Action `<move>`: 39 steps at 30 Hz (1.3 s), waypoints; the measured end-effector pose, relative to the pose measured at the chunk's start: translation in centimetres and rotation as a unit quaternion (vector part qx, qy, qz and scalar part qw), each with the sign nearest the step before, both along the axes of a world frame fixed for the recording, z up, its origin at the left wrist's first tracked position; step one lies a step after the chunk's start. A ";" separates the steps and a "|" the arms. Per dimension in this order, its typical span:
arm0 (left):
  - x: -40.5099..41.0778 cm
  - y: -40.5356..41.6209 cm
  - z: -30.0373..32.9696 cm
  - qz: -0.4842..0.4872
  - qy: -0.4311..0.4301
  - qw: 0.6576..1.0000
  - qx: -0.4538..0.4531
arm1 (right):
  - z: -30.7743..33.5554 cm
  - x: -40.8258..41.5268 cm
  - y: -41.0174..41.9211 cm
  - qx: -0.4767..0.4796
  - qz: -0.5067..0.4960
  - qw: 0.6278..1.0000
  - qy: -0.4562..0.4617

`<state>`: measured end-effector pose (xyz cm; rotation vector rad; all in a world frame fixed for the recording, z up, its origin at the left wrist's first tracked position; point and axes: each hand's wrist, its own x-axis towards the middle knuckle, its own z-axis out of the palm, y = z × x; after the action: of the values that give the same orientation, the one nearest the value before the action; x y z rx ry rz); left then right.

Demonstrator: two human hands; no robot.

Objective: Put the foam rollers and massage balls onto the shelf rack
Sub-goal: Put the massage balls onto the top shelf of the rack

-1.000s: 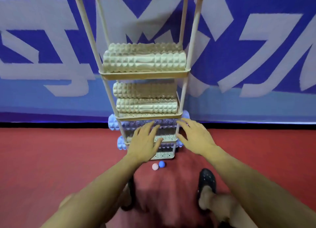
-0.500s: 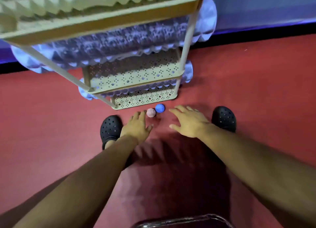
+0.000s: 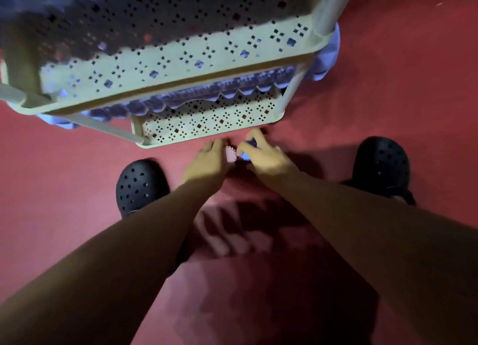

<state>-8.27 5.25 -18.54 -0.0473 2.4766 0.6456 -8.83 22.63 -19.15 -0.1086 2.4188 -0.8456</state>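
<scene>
Two small spiky massage balls lie on the red floor just in front of the shelf rack's lowest tray (image 3: 207, 123). My left hand (image 3: 207, 162) curls around the pink ball (image 3: 230, 153) from the left. My right hand (image 3: 266, 156) closes over the blue ball (image 3: 247, 155), which shows only between the fingers. A blue foam roller (image 3: 212, 92) lies on the lowest tray, under the cream perforated tray (image 3: 181, 60) above it. Whether either ball has left the floor I cannot tell.
My two feet in black perforated clogs stand on the red floor, one at the left (image 3: 141, 185) and one at the right (image 3: 380, 165). The rack's cream post (image 3: 333, 11) rises at the upper right. Shadows of my arms fall on the floor below the hands.
My head has dropped lower and closer to the floor. Both hands have moved forward from just short of the balls and closed around them, left on pink, right on blue.
</scene>
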 end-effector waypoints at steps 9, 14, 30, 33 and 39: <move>3.3 -0.5 14.2 0.006 0.043 0.999 -0.010 | 16.2 3.0 1.7 0.045 0.071 0.995 0.062; 4.0 -0.4 29.7 -0.016 0.154 0.988 -0.013 | 31.5 3.5 3.4 0.046 0.057 0.981 0.177; 10.9 -0.5 68.9 -0.008 0.496 0.867 -0.040 | 70.2 8.5 3.5 0.043 0.040 0.862 0.504; 11.2 -1.7 73.8 0.024 0.545 0.837 -0.044 | 75.2 9.2 2.8 0.058 0.026 0.849 0.524; 9.0 -4.4 82.9 0.076 0.595 0.800 -0.036 | 83.9 7.3 1.6 0.058 0.021 0.822 0.566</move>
<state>0.73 0.80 64.38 0.1977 3.7512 0.7841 -1.56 24.23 64.71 -0.8228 3.5274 -0.6815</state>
